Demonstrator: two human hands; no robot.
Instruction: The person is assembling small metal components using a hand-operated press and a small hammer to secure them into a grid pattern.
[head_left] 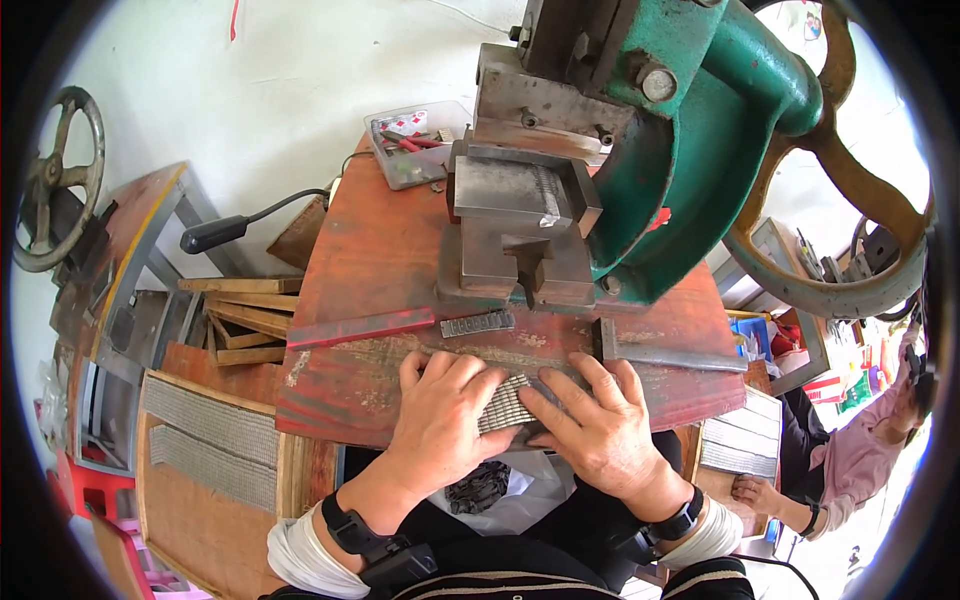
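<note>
Near the front edge of the red worktable, a small block of silvery metal pieces in tight rows [506,404] lies between my hands. My left hand [440,415] is closed on its left side, with the thumb along the lower edge. From the other side, my right hand [598,425] presses its fingertips against the block's right end. Part of the block is covered by my fingers. Just beyond my hands are a short dark metal strip with notches [478,323] and a red-painted bar [360,328].
A green press [690,200] with a steel bed [525,255] stands at the back. An L-shaped metal bar [680,358] lies right. Behind left is a plastic box [410,175] with pliers. Wooden trays of metal rows [215,450] flank the table. Another person's hand [757,494] rests at right.
</note>
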